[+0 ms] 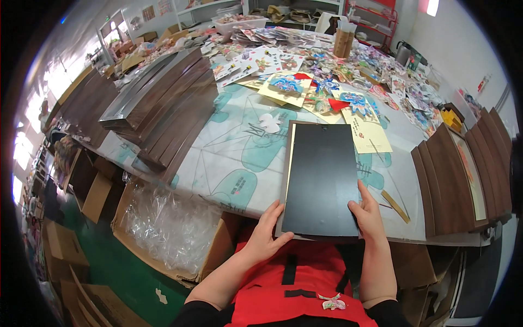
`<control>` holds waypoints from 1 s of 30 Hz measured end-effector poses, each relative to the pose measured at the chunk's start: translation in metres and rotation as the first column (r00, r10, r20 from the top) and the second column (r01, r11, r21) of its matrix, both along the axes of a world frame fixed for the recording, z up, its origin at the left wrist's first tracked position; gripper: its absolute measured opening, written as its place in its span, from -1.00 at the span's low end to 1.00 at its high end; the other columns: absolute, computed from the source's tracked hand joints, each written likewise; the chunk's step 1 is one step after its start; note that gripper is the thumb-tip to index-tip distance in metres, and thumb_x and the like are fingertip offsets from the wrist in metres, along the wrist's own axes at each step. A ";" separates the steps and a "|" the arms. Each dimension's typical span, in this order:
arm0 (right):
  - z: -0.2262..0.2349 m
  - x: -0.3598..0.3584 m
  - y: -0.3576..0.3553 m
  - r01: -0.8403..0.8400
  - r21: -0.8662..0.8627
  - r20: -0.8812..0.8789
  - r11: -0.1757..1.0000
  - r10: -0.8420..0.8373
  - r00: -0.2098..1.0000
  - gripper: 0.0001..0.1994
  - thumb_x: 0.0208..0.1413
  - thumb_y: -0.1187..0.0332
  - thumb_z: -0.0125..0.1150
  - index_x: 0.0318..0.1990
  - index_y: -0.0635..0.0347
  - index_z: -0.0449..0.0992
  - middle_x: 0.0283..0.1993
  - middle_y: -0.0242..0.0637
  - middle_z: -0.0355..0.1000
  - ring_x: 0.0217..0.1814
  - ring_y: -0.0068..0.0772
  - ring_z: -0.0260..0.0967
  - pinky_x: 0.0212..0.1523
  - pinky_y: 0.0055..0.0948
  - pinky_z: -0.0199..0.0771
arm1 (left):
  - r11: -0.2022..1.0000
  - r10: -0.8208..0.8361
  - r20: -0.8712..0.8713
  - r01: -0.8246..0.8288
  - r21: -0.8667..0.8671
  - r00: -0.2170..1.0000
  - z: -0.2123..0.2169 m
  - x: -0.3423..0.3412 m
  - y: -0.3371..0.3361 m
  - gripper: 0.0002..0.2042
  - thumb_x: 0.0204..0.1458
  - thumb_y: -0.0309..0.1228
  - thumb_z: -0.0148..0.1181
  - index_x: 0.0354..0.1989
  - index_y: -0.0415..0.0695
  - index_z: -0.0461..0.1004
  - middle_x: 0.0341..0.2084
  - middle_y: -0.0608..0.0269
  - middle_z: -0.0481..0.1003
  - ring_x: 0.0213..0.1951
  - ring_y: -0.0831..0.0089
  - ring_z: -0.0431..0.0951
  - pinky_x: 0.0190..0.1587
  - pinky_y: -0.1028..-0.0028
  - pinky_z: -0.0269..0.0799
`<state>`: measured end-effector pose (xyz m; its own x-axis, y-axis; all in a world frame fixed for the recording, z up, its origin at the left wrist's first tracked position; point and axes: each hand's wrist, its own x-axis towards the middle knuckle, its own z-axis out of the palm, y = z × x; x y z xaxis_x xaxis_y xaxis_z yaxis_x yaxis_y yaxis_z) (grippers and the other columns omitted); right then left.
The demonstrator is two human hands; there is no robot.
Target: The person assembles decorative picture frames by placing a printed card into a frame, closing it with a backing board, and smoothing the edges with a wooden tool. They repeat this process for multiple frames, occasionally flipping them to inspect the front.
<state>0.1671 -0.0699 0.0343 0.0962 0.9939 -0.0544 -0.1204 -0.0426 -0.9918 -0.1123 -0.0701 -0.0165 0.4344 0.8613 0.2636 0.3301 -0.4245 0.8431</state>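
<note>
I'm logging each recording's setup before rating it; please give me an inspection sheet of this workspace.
Surface: table cover, pale with teal printed patches.
Job's things: black panel at the front edge, a brown rim showing along its left side.
Clutter: flower decorations and cards spread beyond it; gold strip to its right; brown stacks at left and right.
Hands: left hand at the panel's lower left corner; right hand at its right edge; grip firmness cannot be told.
Cables: nothing seen.
Surroundings: carton of clear plastic at left, green floor, red shelving at back right.
</note>
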 end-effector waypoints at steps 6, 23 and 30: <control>0.001 0.010 0.010 0.088 0.050 0.640 0.995 -0.100 0.762 -0.43 0.01 0.42 0.22 0.21 0.41 0.27 -0.56 -0.39 0.31 -0.54 -0.61 0.15 -0.48 -0.54 0.20 | 1.000 0.008 -0.073 -0.008 0.009 0.997 0.000 0.004 -0.002 -0.21 -0.04 -0.20 0.31 0.31 -0.26 0.04 0.33 -0.21 -0.07 0.35 0.00 -0.01 0.32 0.24 -0.02; -0.025 0.020 -0.029 -0.018 0.202 0.579 0.979 -0.105 0.808 -0.46 -0.16 0.41 0.36 0.08 0.27 0.41 0.26 -0.16 0.20 0.20 -0.22 0.21 0.12 -0.32 0.26 | 0.996 0.070 -0.038 -0.072 -0.045 0.997 0.003 0.014 -0.002 -0.26 -0.07 -0.38 0.26 0.30 -0.24 0.03 0.32 -0.22 -0.08 0.36 -0.01 -0.03 0.32 0.22 -0.01; -0.033 0.007 -0.041 -0.016 0.217 0.638 0.976 -0.129 0.759 -0.50 -0.14 0.40 0.35 0.06 0.22 0.44 0.34 -0.10 0.13 0.35 -0.09 0.05 0.29 -0.27 0.11 | 0.987 0.150 0.019 -0.149 -0.054 0.989 -0.004 0.025 -0.005 -0.44 0.02 -0.49 0.07 0.24 -0.24 0.12 0.29 -0.21 -0.02 0.33 -0.03 0.01 0.31 0.20 -0.03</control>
<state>0.1741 -0.1105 0.0010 0.0922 0.9671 0.2371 0.5544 0.1480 -0.8190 -0.0876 -0.0754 -0.0209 0.2944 0.9289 0.2245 0.3669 -0.3268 0.8710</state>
